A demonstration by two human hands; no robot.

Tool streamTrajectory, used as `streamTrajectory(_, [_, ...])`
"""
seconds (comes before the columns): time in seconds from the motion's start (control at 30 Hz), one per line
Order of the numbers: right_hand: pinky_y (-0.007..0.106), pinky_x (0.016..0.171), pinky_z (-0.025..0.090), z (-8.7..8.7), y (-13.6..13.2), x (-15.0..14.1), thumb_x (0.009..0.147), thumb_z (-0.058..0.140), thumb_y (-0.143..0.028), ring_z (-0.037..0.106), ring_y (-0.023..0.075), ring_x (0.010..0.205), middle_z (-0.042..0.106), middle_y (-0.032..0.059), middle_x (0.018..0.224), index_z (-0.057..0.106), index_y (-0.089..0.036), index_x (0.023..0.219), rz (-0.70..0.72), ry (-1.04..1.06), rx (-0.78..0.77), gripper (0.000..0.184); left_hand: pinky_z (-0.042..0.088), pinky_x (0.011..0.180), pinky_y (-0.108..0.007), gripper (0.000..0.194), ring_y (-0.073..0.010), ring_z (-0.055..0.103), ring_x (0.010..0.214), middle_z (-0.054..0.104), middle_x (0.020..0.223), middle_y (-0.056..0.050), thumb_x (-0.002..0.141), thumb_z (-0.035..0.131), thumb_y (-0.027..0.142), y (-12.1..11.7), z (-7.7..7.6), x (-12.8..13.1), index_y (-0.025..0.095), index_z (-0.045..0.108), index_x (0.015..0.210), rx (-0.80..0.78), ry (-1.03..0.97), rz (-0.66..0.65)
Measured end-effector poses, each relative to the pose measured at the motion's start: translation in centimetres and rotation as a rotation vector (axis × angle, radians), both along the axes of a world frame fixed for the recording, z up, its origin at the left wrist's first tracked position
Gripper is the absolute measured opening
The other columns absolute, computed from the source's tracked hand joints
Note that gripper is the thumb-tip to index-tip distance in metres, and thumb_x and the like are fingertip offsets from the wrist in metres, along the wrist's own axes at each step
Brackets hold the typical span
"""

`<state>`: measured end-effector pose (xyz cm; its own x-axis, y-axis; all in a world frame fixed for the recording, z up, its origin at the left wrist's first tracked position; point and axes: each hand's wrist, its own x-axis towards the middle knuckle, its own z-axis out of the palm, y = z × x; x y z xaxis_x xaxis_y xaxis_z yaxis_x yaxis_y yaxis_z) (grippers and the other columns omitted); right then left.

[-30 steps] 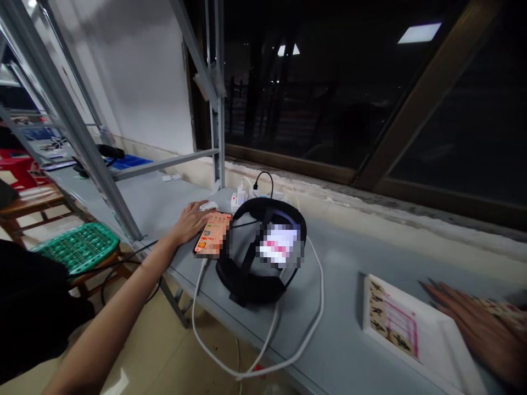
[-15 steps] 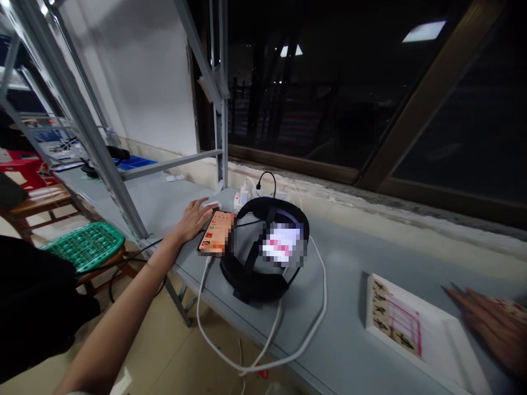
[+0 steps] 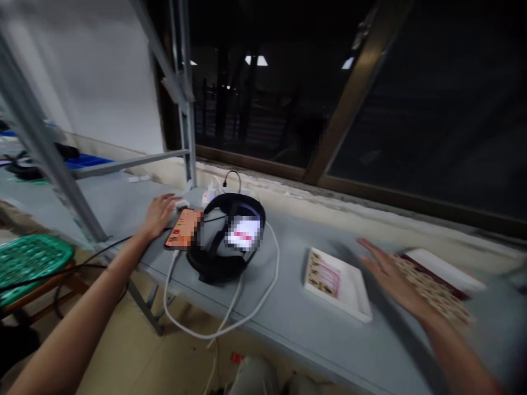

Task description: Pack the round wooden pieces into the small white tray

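My left hand point(image 3: 160, 215) rests on the grey table with its fingers stretched out beside a phone point(image 3: 181, 233) with a lit orange screen. Its fingertips reach a small white object point(image 3: 181, 203); I cannot tell whether they touch it. On the right, my right hand point(image 3: 382, 270) is open, fingers extended, with nothing in it. It is between a shallow white box point(image 3: 349, 291), with several xiangqi pieces point(image 3: 316, 274) and pink lines at one end, and several rows of round xiangqi pieces point(image 3: 436, 291), which my forearm partly hides.
A black headset point(image 3: 222, 269) with a lit display stands next to the phone. A white cable point(image 3: 230, 333) loops over the table's front edge. Behind are a power strip point(image 3: 209, 195) and a window. A metal frame point(image 3: 53, 148) and a green stool point(image 3: 35, 260) are at left.
The view has swung right, so the table's things appear further left. My right hand and the rows of pieces now show more fully. The left hand stays by the phone.
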<state>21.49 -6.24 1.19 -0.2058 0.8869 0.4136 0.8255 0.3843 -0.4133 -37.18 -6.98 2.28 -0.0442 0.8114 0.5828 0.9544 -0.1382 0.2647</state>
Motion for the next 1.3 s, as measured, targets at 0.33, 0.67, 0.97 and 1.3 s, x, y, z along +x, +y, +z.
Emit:
streamTrajectory(0.33, [0.036, 0.093, 0.038, 2.3, -2.0, -5.0, 0.091, 0.046, -0.026, 0.052, 0.0223, 0.112, 0.06, 0.0068, 0.12, 0.058, -0.023, 0.12, 0.277, -0.388, -0.141, 0.031, 0.04, 0.093, -0.038, 0.033, -0.022, 0.052, 0.108, 0.058, 0.116, -0.004, 0.094, 0.033, 0.04, -7.8, 8.3, 21.3, 0.025, 0.06, 0.106, 0.139, 0.109, -0.544])
streamTrajectory(0.67, [0.033, 0.083, 0.033, 2.1, -0.3, -7.0, 0.083, 0.065, -0.024, 0.05, 0.0229, 0.105, 0.062, 0.0083, 0.105, 0.064, -0.019, 0.101, 0.16, -0.575, 0.06, 0.018, 0.045, 0.081, -0.038, 0.03, -0.0282, 0.057, 0.102, 0.062, 0.109, -0.017, 0.092, 0.04, 0.03, 0.6, 2.6, 34.4, 0.012, 0.057, 0.11, -0.304, 0.479, -0.494])
streamTrajectory(0.97, [0.028, 0.082, 0.032, 2.4, 0.1, -6.5, 0.081, 0.066, -0.025, 0.058, 0.0163, 0.092, 0.068, 0.0008, 0.093, 0.065, -0.021, 0.088, 0.218, -0.408, -0.019, 0.008, 0.044, 0.087, -0.034, 0.036, -0.0243, 0.058, 0.103, 0.062, 0.106, -0.012, 0.094, 0.034, 0.031, 2.8, -0.4, 32.9, 0.017, 0.057, 0.117, -0.332, 0.301, -0.62])
streamTrajectory(1.3, [0.038, 0.088, 0.028, 1.4, -2.0, 1.9, 0.092, 0.049, -0.036, 0.052, 0.0241, 0.104, 0.066, 0.0036, 0.11, 0.068, -0.027, 0.105, -0.137, -0.328, 0.014, 0.024, 0.045, 0.084, -0.034, 0.038, -0.024, 0.058, 0.098, 0.06, 0.105, -0.011, 0.094, 0.032, 0.034, 3.0, -0.6, 32.8, 0.019, 0.057, 0.118, -0.333, 0.303, -0.58])
